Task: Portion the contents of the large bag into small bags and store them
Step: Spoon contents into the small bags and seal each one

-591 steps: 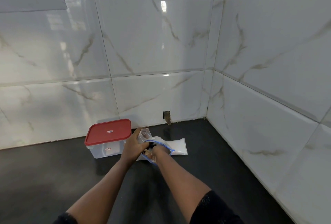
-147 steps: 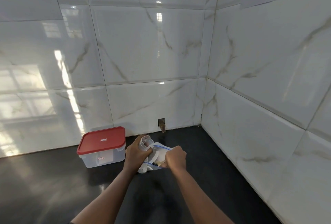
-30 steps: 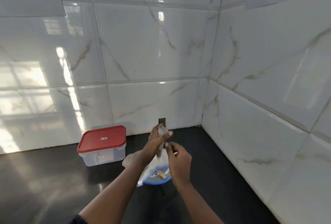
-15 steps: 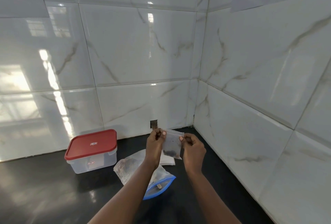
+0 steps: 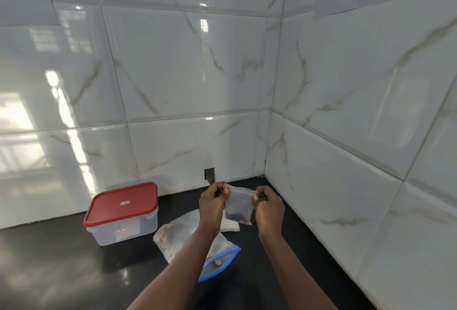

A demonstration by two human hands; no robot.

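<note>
Two hands hold one small bag (image 5: pixel 239 207) above the dark counter (image 5: pixel 61 267): left hand (image 5: pixel 212 204) and right hand (image 5: pixel 269 208) each pinch a top corner with curled fingers. Dark contents sit at its bottom. Large bag (image 5: pixel 178 235), blue-edged, lies below; red-lidded container (image 5: pixel 122 213) stands left.

large bag (image 5: pixel 173 234): released, lies slumped on the counter (image 5: pixel 74 272).
small bag (image 5: pixel 239 207): raised from large bag's mouth, dark bits now inside.
left hand (image 5: pixel 212 204): pinches its top left corner.
right hand (image 5: pixel 269 208): out of the large bag, pinches top right corner.
</note>
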